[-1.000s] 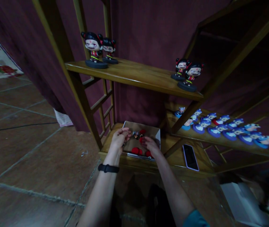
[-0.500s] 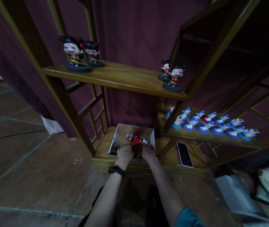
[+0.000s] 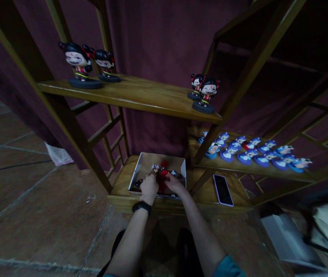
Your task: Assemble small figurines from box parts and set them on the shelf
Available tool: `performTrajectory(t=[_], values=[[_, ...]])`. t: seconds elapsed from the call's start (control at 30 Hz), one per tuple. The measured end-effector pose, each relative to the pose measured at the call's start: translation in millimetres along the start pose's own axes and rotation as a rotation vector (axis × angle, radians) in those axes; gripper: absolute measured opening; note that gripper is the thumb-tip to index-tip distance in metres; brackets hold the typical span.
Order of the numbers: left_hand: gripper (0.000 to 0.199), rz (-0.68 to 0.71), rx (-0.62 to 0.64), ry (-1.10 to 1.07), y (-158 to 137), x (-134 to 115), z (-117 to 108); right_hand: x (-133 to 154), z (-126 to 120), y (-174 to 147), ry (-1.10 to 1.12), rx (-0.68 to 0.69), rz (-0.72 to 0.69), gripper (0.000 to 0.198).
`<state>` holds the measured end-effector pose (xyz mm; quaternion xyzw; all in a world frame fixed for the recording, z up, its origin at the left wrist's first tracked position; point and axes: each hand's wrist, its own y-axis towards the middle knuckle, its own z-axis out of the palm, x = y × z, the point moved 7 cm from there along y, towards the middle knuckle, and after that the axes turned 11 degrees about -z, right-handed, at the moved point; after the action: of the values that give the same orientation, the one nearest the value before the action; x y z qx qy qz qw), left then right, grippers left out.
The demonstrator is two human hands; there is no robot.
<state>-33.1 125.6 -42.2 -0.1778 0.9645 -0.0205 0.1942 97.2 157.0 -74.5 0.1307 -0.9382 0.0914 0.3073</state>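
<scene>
A shallow cardboard box (image 3: 142, 161) with white outer sides stands on the low wooden shelf, holding several small figurines. My left hand (image 3: 149, 187) reaches over its front edge with the fingers curled down; what they hold is hidden. Close by on the right, my right hand (image 3: 174, 182) is bent inward, its fingertips at a round red piece (image 3: 164, 175). Whether it grips that piece is too dark to tell. Behind the hands lie a small black-and-white figurine (image 3: 155, 168) and another red piece (image 3: 164, 164). A dark piece (image 3: 139, 183) rests in the box's left corner.
Black-haired figurines on dark bases (image 3: 82, 65) stand in pairs at both ends of the upper shelf (image 3: 149, 94). Several blue-and-white figurines (image 3: 247, 156) fill the right shelf. A phone (image 3: 223, 190) lies below them. Wooden posts (image 3: 207, 144) divide the unit.
My right hand has moved left, closer to my left hand, and its fingers now reach the red piece. The whole view has shifted slightly.
</scene>
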Motion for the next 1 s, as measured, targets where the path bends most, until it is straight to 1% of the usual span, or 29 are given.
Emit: performTrajectory(t=[0.07,0.17,0.2,0.3,0.37,0.53,0.7,0.83,0.93,1.0], values=[[0.035,-0.036,-0.018,0.012,3,6,-7,-1,-7,4,0.017,-0.08,-0.021,0.03],[0.032,-0.097,-0.065,0.052,5,16,-20,-9,-21,7,-0.059,-0.238,-0.009,0.034],[0.032,-0.11,-0.085,0.058,5,19,-25,-12,-25,7,-0.088,-0.271,-0.002,0.036],[0.032,-0.132,-0.11,0.041,4,27,-40,-20,-26,9,-0.143,-0.295,0.018,0.045],[0.033,-0.151,-0.101,0.013,4,32,-49,-22,-23,10,-0.172,-0.283,0.025,0.049],[0.036,-0.205,-0.114,-0.071,7,45,-65,-23,-10,14,-0.232,-0.182,0.032,0.051],[0.036,-0.236,-0.11,-0.132,10,54,-75,-23,-10,12,-0.246,-0.178,0.074,0.051],[0.034,-0.256,-0.108,-0.215,13,62,-85,-21,-9,12,-0.243,-0.107,0.044,0.046],[0.031,-0.268,-0.132,-0.335,16,71,-92,-20,-10,11,-0.234,-0.074,0.017,0.04],[0.026,-0.282,-0.143,-0.515,19,78,-94,-18,-14,12,-0.237,-0.095,0.01,0.039]])
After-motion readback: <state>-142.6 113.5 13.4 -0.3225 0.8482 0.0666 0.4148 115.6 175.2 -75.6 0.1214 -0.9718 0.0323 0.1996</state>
